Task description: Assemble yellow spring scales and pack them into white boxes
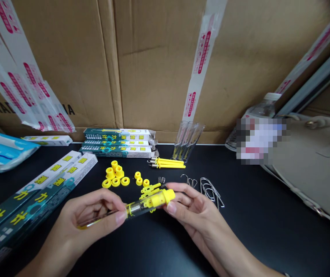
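A clear tube spring scale (138, 207) lies slanted between my hands, with yellow and metal parts inside. My left hand (95, 217) is closed around the tube's lower left part. At the other end, the fingers of my right hand (192, 206) pinch the yellow cap (169, 195), which sits in the tube's mouth. Just behind the tube are flat yellow pieces (150, 189), partly hidden by it, and small springs (161, 180). Yellow caps (111, 173) and rings (139, 181) lie farther back on the black table. Several bent metal hooks (211, 191) rest right of them.
Yellow rods with springs (169, 163) lie in front of upright clear tubes (187, 141). Printed boxes are stacked (118, 143) at the back, and long boxes (37, 196) lie left. A plastic bottle (264, 105) and a beige bag (312, 161) stand right, against large cardboard (159, 69).
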The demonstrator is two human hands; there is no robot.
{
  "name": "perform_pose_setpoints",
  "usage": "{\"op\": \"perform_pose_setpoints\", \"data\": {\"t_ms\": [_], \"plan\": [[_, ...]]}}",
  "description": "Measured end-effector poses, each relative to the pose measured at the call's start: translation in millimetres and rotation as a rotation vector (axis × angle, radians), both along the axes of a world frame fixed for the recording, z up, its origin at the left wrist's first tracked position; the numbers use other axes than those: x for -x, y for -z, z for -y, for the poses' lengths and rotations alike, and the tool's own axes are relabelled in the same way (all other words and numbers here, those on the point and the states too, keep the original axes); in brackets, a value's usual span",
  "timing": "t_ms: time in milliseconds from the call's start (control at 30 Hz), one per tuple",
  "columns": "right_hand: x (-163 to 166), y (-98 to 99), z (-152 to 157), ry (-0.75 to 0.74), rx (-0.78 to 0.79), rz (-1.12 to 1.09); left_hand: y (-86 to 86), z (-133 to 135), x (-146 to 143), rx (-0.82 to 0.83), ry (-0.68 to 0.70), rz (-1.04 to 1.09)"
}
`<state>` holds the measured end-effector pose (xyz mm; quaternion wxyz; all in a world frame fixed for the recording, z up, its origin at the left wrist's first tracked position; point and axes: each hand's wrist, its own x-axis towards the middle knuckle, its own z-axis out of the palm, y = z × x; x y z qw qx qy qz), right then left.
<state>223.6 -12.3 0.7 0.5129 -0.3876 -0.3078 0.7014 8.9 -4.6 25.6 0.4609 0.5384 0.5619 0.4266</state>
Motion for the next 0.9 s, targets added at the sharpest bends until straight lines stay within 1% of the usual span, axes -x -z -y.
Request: {"op": "perform_pose_setpoints", "data": {"t_ms": [133,267,400,600,733,900], "plan": [[-0.8,1.0,-0.6,-0.014,-0.007,0.021,0.6,0.2,0.3,-0.002,0.004,0.010],[-2.3,1.2,-0.6,-0.044,-0.012,0.046,2.2,-0.7,3.3,-0.032,0.040,-0.021],[-2.3,0.8,-1.0,-0.036,-0.023,0.062,4.0,-1.8,6.2,-0.055,0.073,-0.026],[-1.8,1.1,-1.1,-0.039,-0.027,0.060,5.3,-2.2,7.9,-0.058,0.086,-0.007],[-2.4,1.6,-1.0,-0.039,-0.025,0.060,5.2,-2.0,7.1,-0.027,0.076,-0.013],[-3.0,1.3,-1.4,-0.016,-0.003,0.044,6.1,-1.2,2.6,0.014,0.020,-0.012]]}}
